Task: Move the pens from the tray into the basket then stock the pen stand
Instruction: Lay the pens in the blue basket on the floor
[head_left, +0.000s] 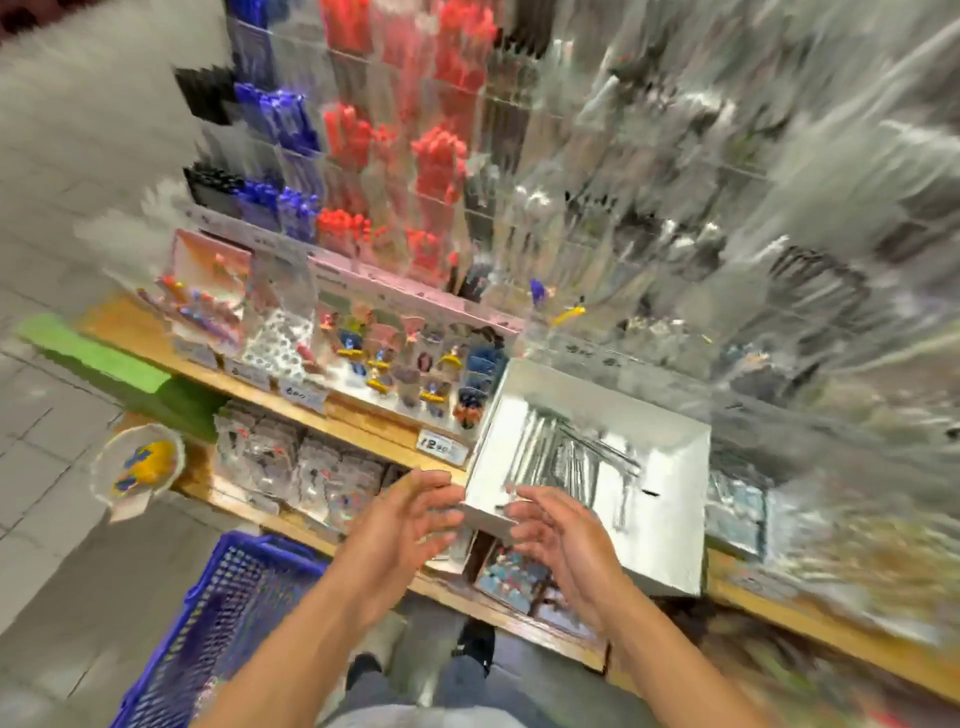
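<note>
Hands (410, 519) by white pen-filled tray (670, 540)

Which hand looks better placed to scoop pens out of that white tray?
Probably the right hand: it is at the tray's near corner, closest to the pens. The left hand is off its left edge, above the basket.

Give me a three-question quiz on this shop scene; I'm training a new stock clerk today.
1. True or false: the white tray already sits inside the blue basket.
2. Which colour of pens fills the middle columns of the pen stand? A green, B red, C yellow.
3. Fill in: both the left hand and the right hand reach with spread fingers toward the tray's near ____.

Key: 1 false, it rests on the wooden shelf; 2 B; 3 corner.
</note>
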